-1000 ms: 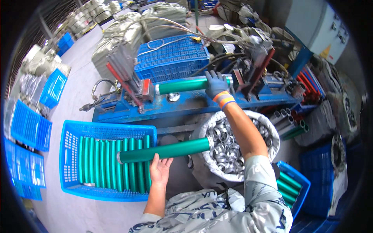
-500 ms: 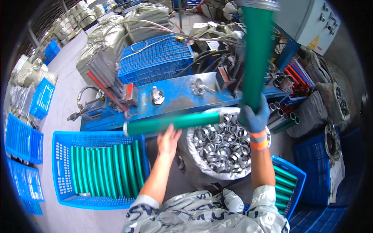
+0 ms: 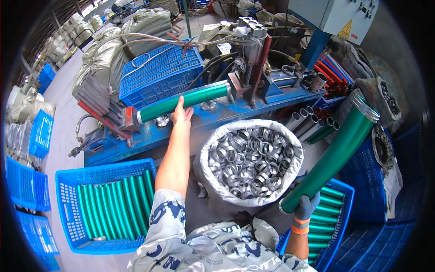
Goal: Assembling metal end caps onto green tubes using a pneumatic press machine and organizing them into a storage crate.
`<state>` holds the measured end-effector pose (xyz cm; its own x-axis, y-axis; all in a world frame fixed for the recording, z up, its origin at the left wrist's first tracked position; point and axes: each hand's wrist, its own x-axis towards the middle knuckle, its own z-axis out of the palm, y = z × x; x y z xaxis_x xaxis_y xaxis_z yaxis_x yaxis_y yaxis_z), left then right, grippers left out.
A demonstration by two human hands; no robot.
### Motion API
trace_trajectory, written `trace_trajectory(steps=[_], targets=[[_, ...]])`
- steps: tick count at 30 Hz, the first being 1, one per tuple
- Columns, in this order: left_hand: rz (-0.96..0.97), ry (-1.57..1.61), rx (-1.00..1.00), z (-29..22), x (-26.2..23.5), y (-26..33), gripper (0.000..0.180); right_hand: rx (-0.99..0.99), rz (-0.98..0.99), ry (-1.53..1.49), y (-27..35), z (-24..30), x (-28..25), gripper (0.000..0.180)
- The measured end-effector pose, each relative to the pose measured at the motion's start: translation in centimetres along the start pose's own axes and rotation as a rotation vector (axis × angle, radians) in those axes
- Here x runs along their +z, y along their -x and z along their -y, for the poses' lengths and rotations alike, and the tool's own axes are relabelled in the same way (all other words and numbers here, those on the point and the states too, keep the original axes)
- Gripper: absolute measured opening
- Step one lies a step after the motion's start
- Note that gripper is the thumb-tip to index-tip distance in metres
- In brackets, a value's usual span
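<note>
My bare left hand [image 3: 182, 115] is against a green tube [image 3: 183, 99] from the near side, supporting it with a finger across its front. That tube lies lengthwise above the blue machine bench [image 3: 199, 119], its ends beside the two end blocks. In a grey glove with an orange cuff band, my right hand [image 3: 307, 206] grips a second green tube [image 3: 333, 156] near its lower end. This tube slants up to the right, and a silver metal collar [image 3: 365, 109] sits on its upper end. Below it, the right blue crate [image 3: 348, 199] holds several green tubes.
A white sack [image 3: 297, 170] full of metal rings stands between my arms. At left, a blue crate [image 3: 63, 199] holds a row of green tubes. Bare metal tubes [image 3: 304, 119] stand right of the bench, below a grey control box [image 3: 335, 16]. Stacked blue crates [image 3: 161, 68] stand behind.
My left hand has moved the first tube up and away onto the bench, between the end blocks. My right hand has swung the second tube down and right, from upright to slanted.
</note>
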<state>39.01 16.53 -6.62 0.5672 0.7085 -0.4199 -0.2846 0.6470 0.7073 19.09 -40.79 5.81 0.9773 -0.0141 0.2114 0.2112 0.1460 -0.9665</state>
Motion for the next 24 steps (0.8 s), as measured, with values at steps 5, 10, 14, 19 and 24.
trace_trajectory(steps=[5,10,14,19,24], targets=[[0.007,-0.057,-0.01,-0.5,-0.3,0.2,0.075,0.048,-0.001,-0.103,0.5,-1.6,0.3,0.11],[0.059,-0.122,0.006,-2.1,-1.3,1.0,0.084,0.054,0.044,-0.214,1.0,-2.0,1.2,0.094],[0.099,-0.24,0.015,-1.4,-3.5,3.9,0.089,0.119,-0.119,-0.146,1.2,-2.0,-0.8,0.056],[0.182,-0.402,0.264,-0.1,-12.0,13.7,0.058,0.094,-0.443,0.06,4.2,-1.4,-12.3,0.042],[0.118,-0.578,0.437,-1.0,-22.3,14.6,0.038,0.176,-0.658,0.499,15.5,-5.7,-32.0,0.046]])
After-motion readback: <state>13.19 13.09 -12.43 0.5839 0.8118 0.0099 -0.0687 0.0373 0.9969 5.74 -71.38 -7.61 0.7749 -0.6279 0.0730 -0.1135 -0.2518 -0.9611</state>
